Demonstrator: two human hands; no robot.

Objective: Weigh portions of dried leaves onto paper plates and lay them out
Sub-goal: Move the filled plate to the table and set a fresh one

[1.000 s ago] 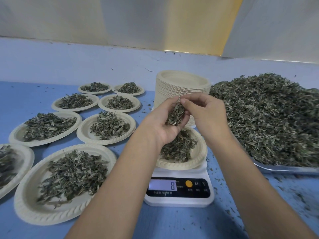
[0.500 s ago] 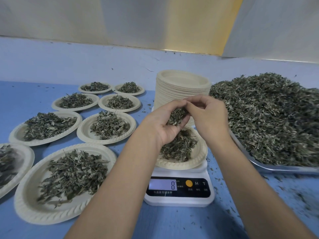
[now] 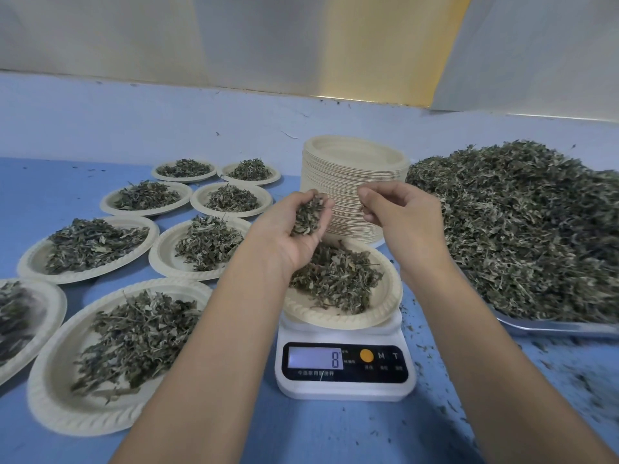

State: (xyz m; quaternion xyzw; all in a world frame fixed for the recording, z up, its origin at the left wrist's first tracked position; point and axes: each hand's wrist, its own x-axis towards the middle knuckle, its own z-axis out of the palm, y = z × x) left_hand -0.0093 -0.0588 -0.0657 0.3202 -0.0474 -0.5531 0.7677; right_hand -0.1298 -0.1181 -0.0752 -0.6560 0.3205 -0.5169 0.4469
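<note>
Where the blue table (image 3: 50,182) meets the pale wall (image 3: 167,45), a yellow panel (image 3: 385,45) stands toward the right. Eight filled plates (image 3: 40,390) lie at the left in two rows that run away from the viewer, each with a mound of dried leaves, and the nearest left one is cut off by the picture's edge. Right of them, near the middle, a white scale (image 3: 345,386) shows 8 on its display. It carries a paper plate (image 3: 388,306) with a portion of leaves (image 3: 338,279) in it. Behind the scale stands a tall stack of empty plates (image 3: 355,169). At the far right a big heap of leaves (image 3: 519,229) fills a metal tray (image 3: 552,326), and loose crumbs (image 3: 569,380) are scattered on the table near it.

Both bare forearms reach in from the bottom. The left hand (image 3: 294,229) hovers palm up over the near left part of the plate on the scale, its fingers cupped round a small clump of leaves (image 3: 306,214). The right hand (image 3: 398,209) is held apart from it, in front of the stack, with its fingers curled and the tips of thumb and forefinger drawn together on a tiny scrap of leaf (image 3: 361,207).
</note>
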